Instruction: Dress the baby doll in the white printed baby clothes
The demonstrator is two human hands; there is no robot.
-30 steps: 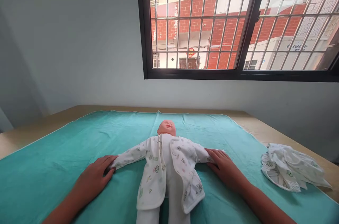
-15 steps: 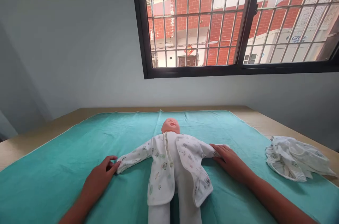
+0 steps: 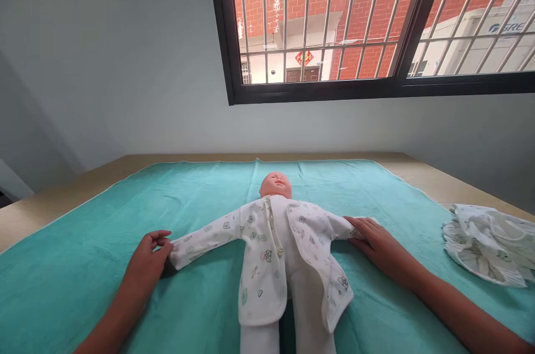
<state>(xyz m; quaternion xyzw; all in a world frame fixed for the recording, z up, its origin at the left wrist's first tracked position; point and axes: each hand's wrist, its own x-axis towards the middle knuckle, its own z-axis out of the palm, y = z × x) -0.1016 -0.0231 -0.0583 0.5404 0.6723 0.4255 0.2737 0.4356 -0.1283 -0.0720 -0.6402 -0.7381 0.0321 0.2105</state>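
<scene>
A baby doll lies on its back, head away from me, in white leggings and a white patterned jacket whose front hangs open. Its sleeves spread out to both sides. At the end of the left sleeve, my left hand is closed with curled fingers, the thumb side against the cuff; the fingers beneath are partly hidden. My right hand lies over the end of the other sleeve, fingers on top and thumb along its lower edge, gripping it. The doll's feet are out of view.
A turquoise cloth covers most of the wooden table. Crumpled white baby clothes lie at the right edge. Behind the table stand a grey wall and a barred window with a black frame.
My left hand has moved outward to the left, and the left sleeve is stretched farther out. My right hand stays on its sleeve. The view has tilted slightly downward.
</scene>
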